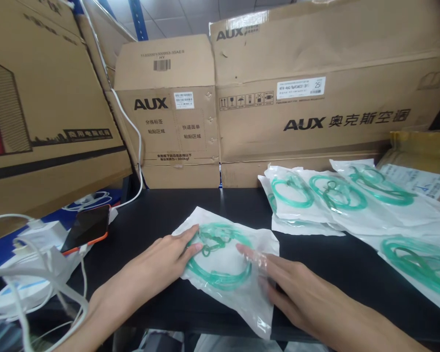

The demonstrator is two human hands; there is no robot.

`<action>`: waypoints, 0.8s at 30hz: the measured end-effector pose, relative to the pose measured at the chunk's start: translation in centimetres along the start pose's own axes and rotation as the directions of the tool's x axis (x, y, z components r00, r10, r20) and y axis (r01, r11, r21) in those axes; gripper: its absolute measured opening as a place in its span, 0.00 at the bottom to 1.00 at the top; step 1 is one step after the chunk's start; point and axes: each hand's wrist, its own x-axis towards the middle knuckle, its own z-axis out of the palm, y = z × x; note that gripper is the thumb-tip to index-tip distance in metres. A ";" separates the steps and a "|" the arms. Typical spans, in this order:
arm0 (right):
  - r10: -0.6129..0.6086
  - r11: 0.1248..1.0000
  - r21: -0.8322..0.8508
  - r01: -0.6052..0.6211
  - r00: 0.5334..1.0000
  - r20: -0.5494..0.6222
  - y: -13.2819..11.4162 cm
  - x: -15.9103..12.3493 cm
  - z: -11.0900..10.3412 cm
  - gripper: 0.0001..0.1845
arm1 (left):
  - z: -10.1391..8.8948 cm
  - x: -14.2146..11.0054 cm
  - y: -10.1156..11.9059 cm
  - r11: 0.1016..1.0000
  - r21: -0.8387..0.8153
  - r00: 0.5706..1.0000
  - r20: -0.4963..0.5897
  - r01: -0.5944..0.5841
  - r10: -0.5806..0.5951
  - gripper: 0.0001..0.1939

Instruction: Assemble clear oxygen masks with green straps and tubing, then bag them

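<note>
A clear-fronted, white-backed packet [223, 308] lies slanted on the black table in front of me. Inside it is a coil of green plastic tubing [220, 279], with a clear piece and a darker green loop at its upper part. My left hand [172, 252] grips the packet's left edge, with thumb and a finger on top; its other fingers are hidden. At the right edge my right hand [282, 278] holds the packet, a fingertip reaching over the front and loose clear film lying across the fingers.
Several similar packets [293, 195] are piled at the right. A phone [88, 227], white chargers [46, 239] and cables crowd the left. Large cardboard boxes [256, 137] stand along the back, with another box [47, 98] at the left.
</note>
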 end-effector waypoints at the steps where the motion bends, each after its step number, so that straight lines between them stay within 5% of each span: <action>1: -0.046 0.999 0.000 0.046 0.999 0.030 -0.2 0.2 -0.3 0.22 | 0.1 0.0 -0.1 1.000 0.000 1.000 -0.012 -0.009 0.009 0.39; 7: -0.091 0.989 -0.113 0.091 0.996 0.001 0.2 -1.1 -1.6 0.19 | 0.2 -0.5 0.5 0.995 0.078 0.996 -0.052 -0.067 0.071 0.35; 13: -0.148 0.958 -0.269 0.100 0.975 -0.164 4.0 -7.6 -0.8 0.33 | 0.0 -0.8 1.9 0.978 0.172 0.992 -0.031 -0.118 0.125 0.32; 16: -0.192 0.933 -0.335 0.134 0.970 -0.147 5.8 -9.6 -0.4 0.39 | -0.2 -0.2 1.9 0.981 0.161 0.993 -0.019 -0.108 0.113 0.32; 24: -0.037 0.932 -0.363 -0.017 0.989 -0.140 4.4 -8.0 -1.0 0.39 | -0.9 0.7 0.1 0.997 0.025 0.996 -0.049 -0.067 0.068 0.36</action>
